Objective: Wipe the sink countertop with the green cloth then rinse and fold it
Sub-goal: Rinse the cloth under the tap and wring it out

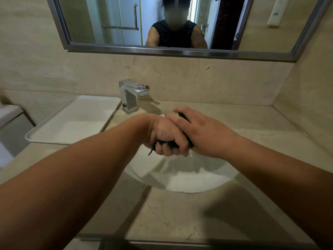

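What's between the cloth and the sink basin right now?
Nothing visible. The left hand and right hand both grip the cloth directly above the basin; only water wrung from it falls in between.

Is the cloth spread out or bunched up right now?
Bunched up: the left hand and right hand squeeze the cloth over the sink.

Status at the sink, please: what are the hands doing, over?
Left hand and right hand both grip the cloth. Water dripping into sink. Nothing blocking the hands.
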`<state>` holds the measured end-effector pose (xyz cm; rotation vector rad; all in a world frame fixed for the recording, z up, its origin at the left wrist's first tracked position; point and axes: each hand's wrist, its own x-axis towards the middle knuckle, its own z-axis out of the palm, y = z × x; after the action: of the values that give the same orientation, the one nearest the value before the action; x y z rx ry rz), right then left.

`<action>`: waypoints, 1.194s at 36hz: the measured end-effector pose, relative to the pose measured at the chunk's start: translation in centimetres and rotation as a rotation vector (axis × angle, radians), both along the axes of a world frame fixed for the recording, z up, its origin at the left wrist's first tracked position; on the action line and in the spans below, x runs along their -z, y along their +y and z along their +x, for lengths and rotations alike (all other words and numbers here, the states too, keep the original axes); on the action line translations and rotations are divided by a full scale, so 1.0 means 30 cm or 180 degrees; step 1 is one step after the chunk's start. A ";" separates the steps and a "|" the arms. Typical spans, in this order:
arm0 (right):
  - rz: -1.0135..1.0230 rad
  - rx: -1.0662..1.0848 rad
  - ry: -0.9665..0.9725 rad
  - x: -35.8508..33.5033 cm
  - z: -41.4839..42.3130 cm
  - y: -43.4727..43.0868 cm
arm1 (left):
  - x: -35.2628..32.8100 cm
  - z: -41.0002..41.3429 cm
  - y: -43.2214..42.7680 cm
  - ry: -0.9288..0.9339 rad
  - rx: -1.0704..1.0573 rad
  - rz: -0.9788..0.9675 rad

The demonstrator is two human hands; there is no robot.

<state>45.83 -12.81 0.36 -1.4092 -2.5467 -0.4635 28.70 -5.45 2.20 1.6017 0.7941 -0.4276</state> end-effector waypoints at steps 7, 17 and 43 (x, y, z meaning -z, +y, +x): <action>-0.0127 0.0818 -0.0653 -0.029 -0.033 -0.002 | 0.017 0.058 -0.029 0.0475 -0.0097 0.1025; -0.1476 0.1830 -0.0280 -0.012 -0.067 0.037 | 0.061 0.110 -0.072 0.0852 0.0214 0.3457; -0.3953 0.1481 0.4793 -0.112 -0.073 0.081 | 0.151 -0.064 -0.033 -0.1130 -0.1908 0.3633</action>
<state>43.65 -10.37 3.73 -1.5097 -1.0251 1.7022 26.76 -6.44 -2.34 2.2144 1.2741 0.8838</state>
